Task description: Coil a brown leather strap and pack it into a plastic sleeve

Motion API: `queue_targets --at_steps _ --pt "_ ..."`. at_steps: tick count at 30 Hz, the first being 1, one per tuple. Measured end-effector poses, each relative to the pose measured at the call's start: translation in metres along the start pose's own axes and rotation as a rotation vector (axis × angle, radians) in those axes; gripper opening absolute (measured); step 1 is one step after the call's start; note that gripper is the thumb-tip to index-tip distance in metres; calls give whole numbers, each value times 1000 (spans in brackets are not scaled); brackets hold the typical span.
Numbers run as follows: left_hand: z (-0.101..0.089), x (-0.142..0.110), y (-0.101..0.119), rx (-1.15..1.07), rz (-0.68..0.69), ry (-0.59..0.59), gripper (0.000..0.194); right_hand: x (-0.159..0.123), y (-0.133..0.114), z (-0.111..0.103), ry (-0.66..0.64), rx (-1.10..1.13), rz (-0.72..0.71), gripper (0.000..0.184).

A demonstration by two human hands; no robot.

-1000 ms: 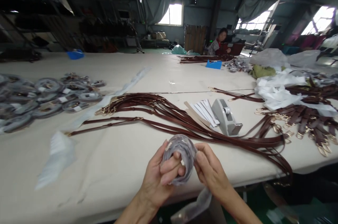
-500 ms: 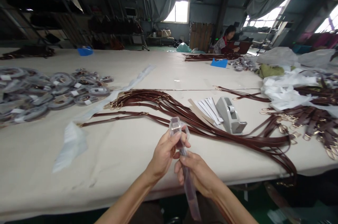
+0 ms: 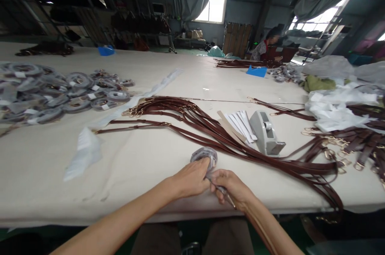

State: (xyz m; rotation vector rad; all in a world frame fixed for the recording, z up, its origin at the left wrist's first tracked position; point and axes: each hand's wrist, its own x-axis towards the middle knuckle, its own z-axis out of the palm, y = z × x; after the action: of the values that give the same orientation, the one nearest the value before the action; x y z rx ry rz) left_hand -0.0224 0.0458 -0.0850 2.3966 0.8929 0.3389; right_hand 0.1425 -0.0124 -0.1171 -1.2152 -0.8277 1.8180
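Grey wrapped coils (image 3: 60,94) heaped at far left of table (image 3: 150,166). Brown leather straps (image 3: 192,120) fanned across centre. Left hand (image 3: 192,177) clamped over wrapped coil (image 3: 204,155) at near table edge; right hand (image 3: 231,187) just beside, pinching its trailing strap end. Grey tape dispenser (image 3: 266,132) behind, right of white strips (image 3: 240,122).

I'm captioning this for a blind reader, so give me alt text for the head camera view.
Two bare hands, left hand and right hand, grip a coiled strap in clear plastic wrap at the near edge of a cloth-covered table. Brown leather straps and a grey tape dispenser lie beyond.
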Motion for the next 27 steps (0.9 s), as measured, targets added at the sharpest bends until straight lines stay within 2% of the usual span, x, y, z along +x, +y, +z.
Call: queue_targets --at_steps 2,4,7,9,12,13,14,16,21,24,27 --pt "0 1 -2 63 52 -28 26 0 0 -5 27 -53 -4 38" --pt "2 4 -4 125 108 -35 21 -2 0 -12 76 -135 -22 36" --pt "8 13 -6 205 170 -58 19 -8 4 -23 221 -293 -133 37" --pt "11 20 -6 249 196 -89 20 -11 10 -30 329 -569 -399 42" --pt "16 28 -5 302 212 -144 16 -6 19 -38 358 -1188 -941 54" --pt "17 29 -5 321 202 -157 16 -2 21 -41 344 -1326 -1058 56" --pt "18 30 -5 340 184 -165 17 3 22 -43 332 -1387 -1117 58" --pt "20 30 -5 376 133 -165 21 12 23 -45 320 -1400 -1150 57" --pt "18 26 -2 420 70 -152 19 19 19 -48 250 -1360 -1126 52" --pt "10 23 1 454 83 -135 16 17 17 -46 245 -1340 -1104 49" --pt "-4 20 1 460 134 -144 21 17 16 -43 249 -1322 -1084 48"
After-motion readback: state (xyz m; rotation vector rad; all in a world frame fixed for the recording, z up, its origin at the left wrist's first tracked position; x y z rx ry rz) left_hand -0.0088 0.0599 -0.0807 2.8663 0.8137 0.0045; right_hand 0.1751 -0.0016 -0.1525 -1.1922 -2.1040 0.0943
